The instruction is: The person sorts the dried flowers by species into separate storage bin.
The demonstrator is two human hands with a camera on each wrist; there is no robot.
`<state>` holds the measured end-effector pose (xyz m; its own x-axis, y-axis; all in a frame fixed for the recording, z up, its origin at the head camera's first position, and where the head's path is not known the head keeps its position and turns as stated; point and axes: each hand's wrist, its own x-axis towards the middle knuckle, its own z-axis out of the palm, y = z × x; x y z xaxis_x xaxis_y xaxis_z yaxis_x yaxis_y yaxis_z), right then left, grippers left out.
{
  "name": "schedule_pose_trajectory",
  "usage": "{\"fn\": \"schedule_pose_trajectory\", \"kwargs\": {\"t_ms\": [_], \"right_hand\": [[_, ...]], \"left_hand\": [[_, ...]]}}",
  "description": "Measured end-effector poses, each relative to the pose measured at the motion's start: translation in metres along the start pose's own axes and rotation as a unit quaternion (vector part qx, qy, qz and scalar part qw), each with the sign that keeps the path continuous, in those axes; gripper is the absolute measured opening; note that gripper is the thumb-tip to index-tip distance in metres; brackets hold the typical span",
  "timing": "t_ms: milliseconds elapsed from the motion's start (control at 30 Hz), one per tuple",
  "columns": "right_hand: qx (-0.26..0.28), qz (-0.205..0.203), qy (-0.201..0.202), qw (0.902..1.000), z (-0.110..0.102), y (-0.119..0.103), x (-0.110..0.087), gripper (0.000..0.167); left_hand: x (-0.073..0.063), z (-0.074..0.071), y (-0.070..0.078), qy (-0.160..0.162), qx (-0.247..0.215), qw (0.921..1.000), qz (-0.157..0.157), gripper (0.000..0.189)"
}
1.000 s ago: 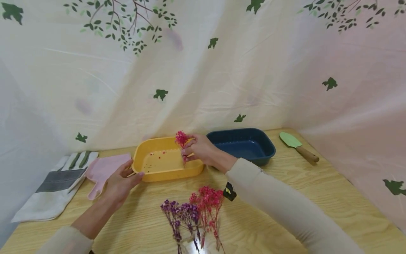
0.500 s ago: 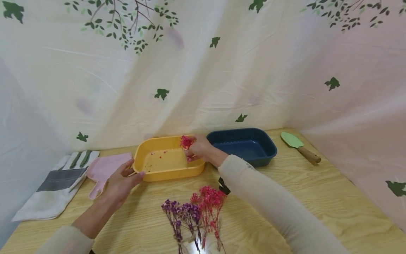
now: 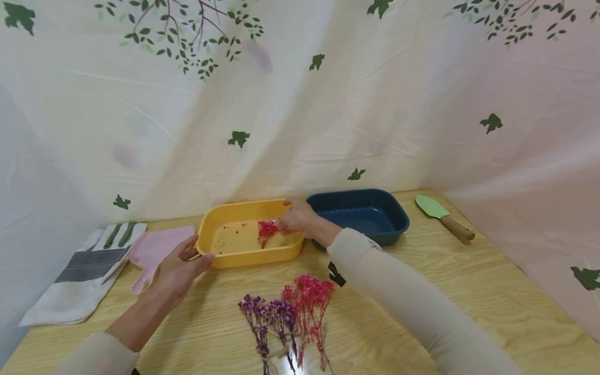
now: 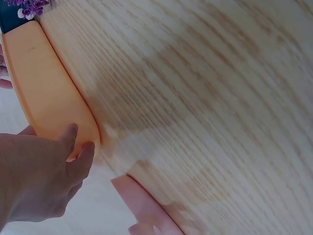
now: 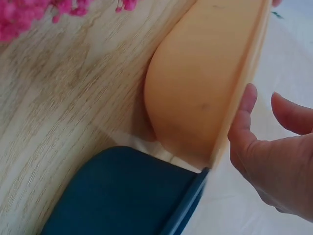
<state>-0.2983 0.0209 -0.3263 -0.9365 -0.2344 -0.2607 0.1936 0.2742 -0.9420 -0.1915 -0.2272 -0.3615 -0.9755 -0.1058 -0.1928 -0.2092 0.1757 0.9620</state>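
Note:
A yellow tray (image 3: 255, 257) stands near the back of the table, with small loose bits on its floor. My left hand (image 3: 185, 268) grips its left front corner, thumb on the front wall; the left wrist view shows this hand (image 4: 46, 171) at the rounded end. Inside the tray, toward its right half, lies a bunch of pink dried flowers (image 3: 267, 232). Just right of the bunch is my right hand (image 3: 302, 217), over the tray's right end. In the right wrist view, thumb and forefinger of this hand (image 5: 274, 152) are apart, with nothing visible between them.
Right of the yellow tray is a dark blue tray (image 3: 370, 221), then a green trowel (image 3: 442, 216). Purple (image 3: 280, 315) and pink dried flowers (image 3: 309, 294) lie in front. A pink dustpan-shaped piece (image 3: 159, 247) and striped cloth gloves (image 3: 84, 268) lie at left.
My right hand has lowered the pink flower bunch into the yellow tray and let it go; the bunch now lies left of the fingers. My left hand has stayed on the corner.

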Motion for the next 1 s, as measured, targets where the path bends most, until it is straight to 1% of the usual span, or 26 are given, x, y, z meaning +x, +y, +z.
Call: {"fn": "schedule_pose_trajectory", "kwargs": {"t_ms": [100,233,367,467,567,667,833,1000], "right_hand": [[-0.011,-0.009,-0.006,0.9999,-0.001,-0.002,-0.009,0.066],[-0.036,-0.031,-0.011,0.9988,-0.004,-0.003,-0.026,0.057],[-0.039,-0.057,-0.029,0.9972,-0.01,-0.001,-0.046,0.056],[-0.036,-0.066,-0.042,0.9963,-0.015,0.002,-0.061,0.056],[-0.041,-0.068,-0.045,0.9958,-0.019,0.008,-0.074,0.055],[-0.045,-0.061,-0.047,0.996,-0.022,0.016,-0.085,0.054],[-0.054,-0.049,-0.043,0.9964,-0.025,0.028,-0.102,0.051],[-0.064,-0.043,-0.034,0.9965,-0.034,0.04,-0.119,0.049]], "left_hand": [[0.0,0.0,0.001,0.0,0.007,1.0,-0.006,0.082],[0.001,-0.001,0.001,0.0,0.009,0.9999,-0.014,0.083],[0.001,-0.001,0.001,0.0,0.006,0.9998,-0.017,0.082],[0.001,-0.002,0.0,0.0,0.006,0.9999,-0.014,0.082],[0.001,-0.003,0.0,-0.002,0.006,1.0,-0.008,0.082],[0.0,-0.004,0.0,-0.002,0.009,0.9999,-0.007,0.083],[0.0,-0.003,-0.001,0.004,0.019,0.9997,-0.017,0.083],[0.002,-0.001,-0.001,0.002,0.01,0.9998,-0.017,0.083]]}}
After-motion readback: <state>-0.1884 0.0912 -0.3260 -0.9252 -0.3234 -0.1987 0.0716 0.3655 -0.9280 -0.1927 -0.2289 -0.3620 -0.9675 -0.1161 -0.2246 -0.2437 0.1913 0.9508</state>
